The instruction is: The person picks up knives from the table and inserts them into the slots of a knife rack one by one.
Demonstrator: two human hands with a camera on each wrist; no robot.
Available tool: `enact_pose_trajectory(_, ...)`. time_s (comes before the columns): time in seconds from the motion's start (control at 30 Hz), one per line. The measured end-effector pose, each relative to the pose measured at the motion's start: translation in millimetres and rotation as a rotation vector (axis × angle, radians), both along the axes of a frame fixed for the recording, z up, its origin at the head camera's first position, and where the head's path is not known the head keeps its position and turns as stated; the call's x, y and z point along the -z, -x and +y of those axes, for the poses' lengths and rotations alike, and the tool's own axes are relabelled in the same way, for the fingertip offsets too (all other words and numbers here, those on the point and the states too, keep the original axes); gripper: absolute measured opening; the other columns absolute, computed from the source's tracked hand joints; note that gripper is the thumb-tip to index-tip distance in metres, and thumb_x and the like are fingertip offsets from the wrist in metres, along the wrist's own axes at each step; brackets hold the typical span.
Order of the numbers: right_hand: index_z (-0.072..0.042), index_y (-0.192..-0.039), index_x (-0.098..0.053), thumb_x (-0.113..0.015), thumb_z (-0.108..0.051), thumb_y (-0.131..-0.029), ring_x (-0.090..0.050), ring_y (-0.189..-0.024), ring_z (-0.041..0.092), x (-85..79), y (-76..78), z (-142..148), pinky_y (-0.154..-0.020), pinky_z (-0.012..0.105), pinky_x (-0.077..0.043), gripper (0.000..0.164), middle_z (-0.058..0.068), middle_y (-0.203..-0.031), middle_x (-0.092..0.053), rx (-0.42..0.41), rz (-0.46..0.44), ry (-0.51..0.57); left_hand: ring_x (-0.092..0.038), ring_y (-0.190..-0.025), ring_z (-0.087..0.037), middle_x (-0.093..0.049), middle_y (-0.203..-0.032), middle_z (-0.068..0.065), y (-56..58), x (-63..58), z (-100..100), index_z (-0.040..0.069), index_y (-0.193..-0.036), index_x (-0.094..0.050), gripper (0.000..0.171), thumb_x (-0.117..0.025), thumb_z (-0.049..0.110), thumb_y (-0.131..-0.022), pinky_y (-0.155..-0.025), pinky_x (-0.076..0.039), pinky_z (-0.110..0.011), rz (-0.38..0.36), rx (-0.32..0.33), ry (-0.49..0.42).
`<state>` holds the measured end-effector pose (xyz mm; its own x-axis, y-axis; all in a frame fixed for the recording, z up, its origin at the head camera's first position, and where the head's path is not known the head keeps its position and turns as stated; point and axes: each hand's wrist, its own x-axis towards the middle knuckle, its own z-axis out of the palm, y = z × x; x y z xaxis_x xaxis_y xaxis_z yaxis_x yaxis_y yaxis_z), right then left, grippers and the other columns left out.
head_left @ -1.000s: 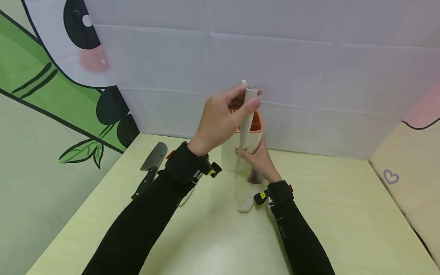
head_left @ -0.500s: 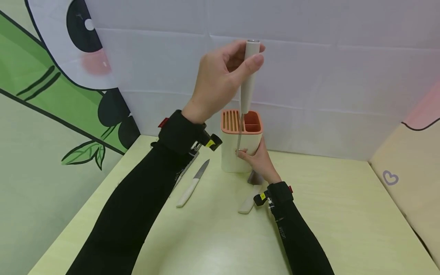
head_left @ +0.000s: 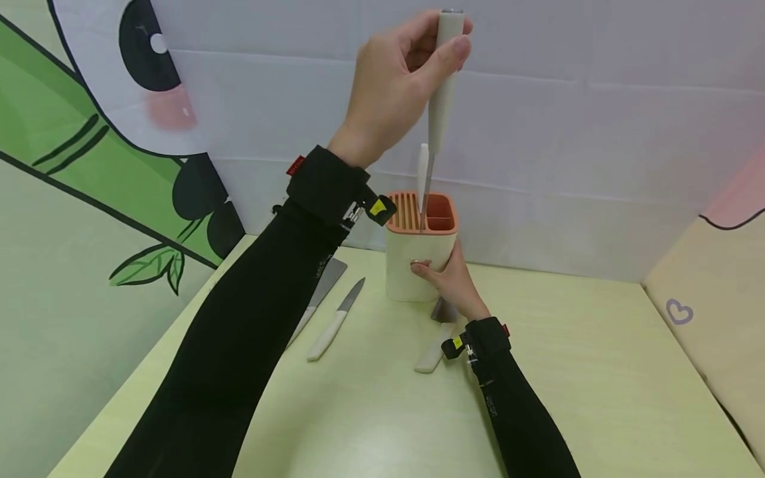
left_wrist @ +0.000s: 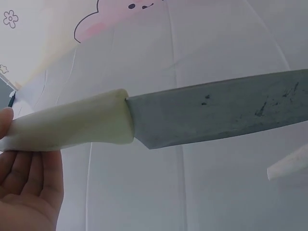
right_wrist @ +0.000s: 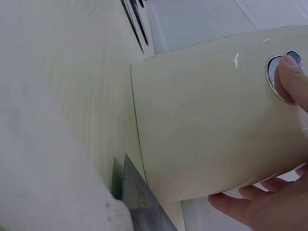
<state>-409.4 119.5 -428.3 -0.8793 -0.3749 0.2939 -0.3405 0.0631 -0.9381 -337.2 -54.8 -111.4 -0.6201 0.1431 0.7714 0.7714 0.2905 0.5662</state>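
Raised high at the top of the head view, my left hand (head_left: 397, 83) pinches a kitchen knife (head_left: 441, 99) by its white handle, blade pointing down. The blade's lower end overlaps the orange slotted top of a cream knife block (head_left: 415, 269). In the left wrist view the broad grey blade (left_wrist: 216, 108) shows dark marks. My right hand (head_left: 457, 285) grips the block's right side, thumb on the front by a shiny oval badge (right_wrist: 275, 79). Behind the held knife, another white handle (head_left: 422, 172) stands up from the block.
Left of the block lie a small white-handled knife (head_left: 333, 325) and a wider-bladed one (head_left: 329, 282), partly behind my left sleeve. A further white-handled knife (head_left: 431, 352) lies under my right wrist. A sheet-covered wall (head_left: 538, 166) rises close behind the block.
My left hand has lifted the knife upward, its blade rising from in front of the block to its top. The right hand stays on the block.
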Motion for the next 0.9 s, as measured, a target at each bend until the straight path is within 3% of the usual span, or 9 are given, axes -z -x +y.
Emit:
enact_pose_trajectory(0.13,-0.031,-0.166,-0.018,-0.083,-0.015,-0.095,-0.047,-0.139,0.027,-2.3,-1.0,-1,-0.116,0.054,-0.042,0.098,0.002,-0.159,-0.041,-0.013,0.01,0.015,-0.069,-0.105,-0.015,-0.075,-0.119,-0.013,4.6,0.3,-1,-0.003,-0.136,-0.068,0.036,-0.07,0.014,-0.105,-0.101,-0.053,-0.022,0.022,-0.023,0.024)
enact_pose_trajectory(0.4,-0.03,-0.165,-0.018,-0.084,-0.018,-0.094,-0.046,-0.141,0.026,1.1,0.9,-1,-0.118,0.055,-0.041,0.098,0.002,-0.158,-0.042,0.0,0.002,0.0,-0.069,-0.102,-0.016,-0.075,-0.118,-0.015,16.8,16.0,-4,-0.004,-0.136,-0.068,0.036,-0.069,0.014,-0.105,-0.098,-0.054,-0.022,0.06,-0.033,0.06)
enact_pose_trajectory(0.67,-0.032,-0.165,-0.018,-0.084,-0.017,-0.094,-0.049,-0.136,0.026,-0.1,0.4,-1,-0.113,0.053,-0.045,0.098,0.001,-0.156,-0.042,-0.008,0.002,0.008,-0.068,-0.105,-0.017,-0.074,-0.12,-0.012,20.8,22.2,-4,0.003,-0.137,-0.07,0.034,-0.068,0.018,-0.106,-0.097,-0.053,-0.021,-0.062,-0.044,0.052)
enact_pose_trajectory(0.9,-0.032,-0.165,-0.016,-0.081,-0.014,-0.096,-0.058,-0.117,0.028,-1.8,-0.3,-6,-0.102,0.044,-0.051,0.097,0.006,-0.155,-0.043,-0.038,-0.01,0.034,-0.069,-0.1,-0.013,-0.076,-0.114,-0.009,32.2,37.5,-7,0.006,-0.135,-0.072,0.032,-0.067,0.021,-0.107,-0.091,-0.053,-0.021,-0.083,-0.069,0.068)
